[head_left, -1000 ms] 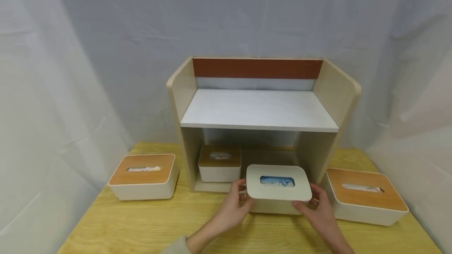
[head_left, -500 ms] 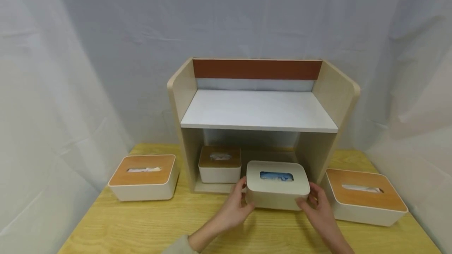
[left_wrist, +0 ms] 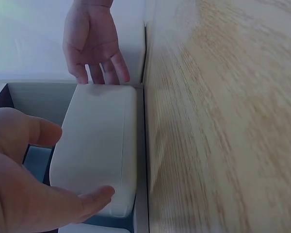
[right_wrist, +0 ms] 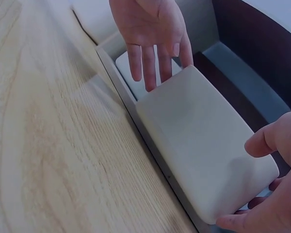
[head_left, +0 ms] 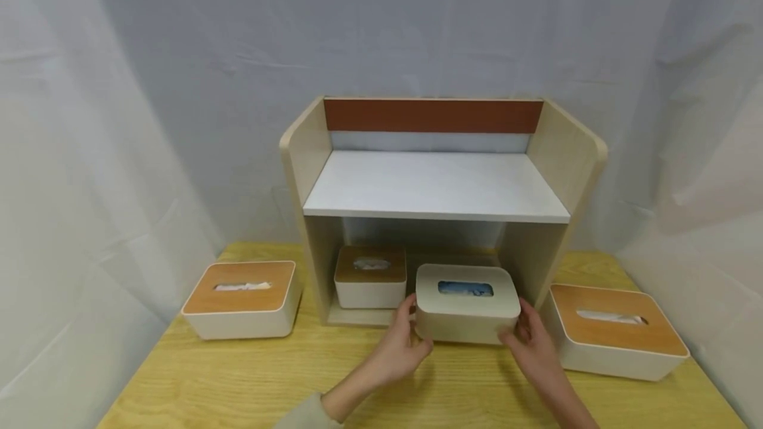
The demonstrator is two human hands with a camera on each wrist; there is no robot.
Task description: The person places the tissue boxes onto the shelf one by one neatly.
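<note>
A cream tissue box (head_left: 467, 324) with a slot in its lid, showing blue inside, sits at the front right of the shelf unit's lower compartment, partly inside it. My left hand (head_left: 396, 349) is at its left end, and my right hand (head_left: 536, 349) is at its right end. In the wrist views the fingers of both hands lie fairly straight along the box's ends, palms facing each other. The left thumb stands off the front corner; the right thumb is close to the front face. A wood-lidded tissue box (head_left: 371, 293) stands left of it in the same compartment.
The wooden shelf unit (head_left: 438, 214) has a white upper board and stands on the wood-grain table (head_left: 238, 382). Another wood-lidded tissue box (head_left: 241, 323) rests to the left of the unit. One more tissue box (head_left: 620, 359) sits at the right, near my right hand.
Both hands have moved the cream tissue box away from me, further into the lower compartment. The thumbs have eased off its front. The other boxes have stayed in place.
</note>
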